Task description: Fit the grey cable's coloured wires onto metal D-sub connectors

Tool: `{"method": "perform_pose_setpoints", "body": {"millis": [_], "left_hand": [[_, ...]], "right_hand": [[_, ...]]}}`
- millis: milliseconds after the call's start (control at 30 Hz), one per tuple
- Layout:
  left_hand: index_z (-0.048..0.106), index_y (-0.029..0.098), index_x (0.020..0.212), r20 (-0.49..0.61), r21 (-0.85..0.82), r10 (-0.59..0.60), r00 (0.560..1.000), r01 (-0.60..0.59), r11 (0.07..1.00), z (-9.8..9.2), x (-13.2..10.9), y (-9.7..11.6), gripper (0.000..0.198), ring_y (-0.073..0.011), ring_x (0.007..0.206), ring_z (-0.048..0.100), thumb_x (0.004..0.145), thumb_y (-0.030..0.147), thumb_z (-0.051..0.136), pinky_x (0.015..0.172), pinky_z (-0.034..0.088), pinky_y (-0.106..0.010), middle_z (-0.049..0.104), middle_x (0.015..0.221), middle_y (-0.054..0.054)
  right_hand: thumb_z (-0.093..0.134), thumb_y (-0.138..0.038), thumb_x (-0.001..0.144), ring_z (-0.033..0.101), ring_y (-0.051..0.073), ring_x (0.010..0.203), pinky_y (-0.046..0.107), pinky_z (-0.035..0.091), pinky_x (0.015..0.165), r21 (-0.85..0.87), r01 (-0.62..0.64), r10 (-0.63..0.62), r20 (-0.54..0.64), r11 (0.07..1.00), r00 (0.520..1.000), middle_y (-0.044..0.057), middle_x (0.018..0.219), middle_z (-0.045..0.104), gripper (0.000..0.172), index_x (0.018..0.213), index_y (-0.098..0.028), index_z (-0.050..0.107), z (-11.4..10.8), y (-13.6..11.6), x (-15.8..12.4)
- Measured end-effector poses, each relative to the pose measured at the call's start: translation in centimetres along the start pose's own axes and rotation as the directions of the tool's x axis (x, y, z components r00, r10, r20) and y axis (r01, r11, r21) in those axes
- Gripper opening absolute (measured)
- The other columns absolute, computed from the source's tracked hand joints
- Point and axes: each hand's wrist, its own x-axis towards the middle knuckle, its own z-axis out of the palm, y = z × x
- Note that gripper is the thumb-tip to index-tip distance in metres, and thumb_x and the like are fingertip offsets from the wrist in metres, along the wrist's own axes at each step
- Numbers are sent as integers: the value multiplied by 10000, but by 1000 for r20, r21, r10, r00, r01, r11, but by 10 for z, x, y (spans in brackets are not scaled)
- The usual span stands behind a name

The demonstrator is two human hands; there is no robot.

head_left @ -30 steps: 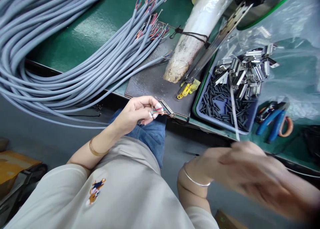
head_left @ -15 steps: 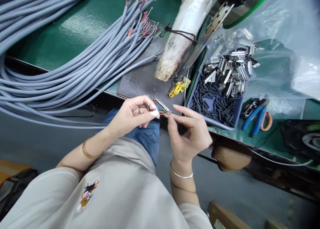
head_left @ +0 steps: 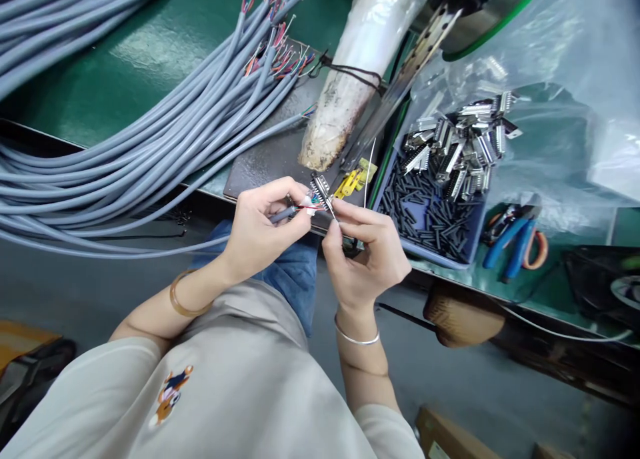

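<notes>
My left hand point(head_left: 270, 222) is closed round the end of a grey cable point(head_left: 281, 214), where thin coloured wires point(head_left: 306, 207) fan out. These wires run to a metal multi-pin connector point(head_left: 323, 189) just beyond my fingertips. My right hand point(head_left: 367, 245) pinches the near end of that connector between thumb and forefinger. A yellow clip-like piece point(head_left: 350, 184) lies on the dark board right behind the connector. The soldering iron-like metal rod point(head_left: 395, 99) slants down toward it; its tip is partly hidden.
Many grey cables point(head_left: 165, 139) with stripped ends lie across the left. At right, a blue tray point(head_left: 473, 255) holds black tubes point(head_left: 425, 212) and metal connectors point(head_left: 460, 139). Blue-handled pliers point(head_left: 517, 249) lie beside it. A wrapped roll point(head_left: 350, 79) leans over the dark board point(head_left: 255, 169).
Both hands have turned the connector, which now stands more steeply and a little higher. My left hand has rotated, so the grey cable end shows. The view has shifted slightly.
</notes>
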Motion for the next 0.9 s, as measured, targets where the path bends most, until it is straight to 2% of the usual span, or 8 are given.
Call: {"method": "perform_pose_setpoints", "body": {"millis": [267, 500, 800, 900], "left_hand": [[639, 149, 740, 8, 71, 1, 1000, -2, 997, -1, 4, 4, 66, -67, 610, 548, 782, 140, 689, 517, 392, -183, 686, 829, -29], [654, 158, 717, -12, 69, 37, 999, -36, 997, 0, 8, 15, 53, -108, 698, 606, 752, 147, 691, 556, 441, -196, 702, 828, -45], [639, 143, 697, 64, -9, -53, 997, 53, 999, -4, 7, 5, 81, -62, 609, 532, 705, 140, 719, 519, 413, -164, 675, 781, -26], [643, 142, 714, 89, -60, -98, 991, 104, 993, -6, 6, 5, 125, -40, 537, 476, 706, 167, 764, 460, 370, -162, 658, 752, -20]], "right_hand": [[704, -119, 863, 783, 203, 895, 365, 667, 749, 51, -45, 45, 8, 998, 999, 39, 1042, 796, 142, 901, -236, 634, 1, 4, 4], [745, -98, 833, 786, 198, 891, 348, 666, 756, -2, -17, 17, -3, 1000, 1000, 28, 1051, 806, 183, 915, -241, 665, -3, 0, 12], [757, -75, 821, 788, 165, 866, 277, 638, 752, -83, 76, -77, -11, 994, 997, 20, 1039, 813, 233, 942, -239, 644, -1, 4, 1], [745, -79, 839, 785, 171, 872, 292, 639, 746, -11, -10, 10, -12, 1000, 1000, 18, 1008, 810, 208, 937, -234, 647, -2, 2, 2]]}}
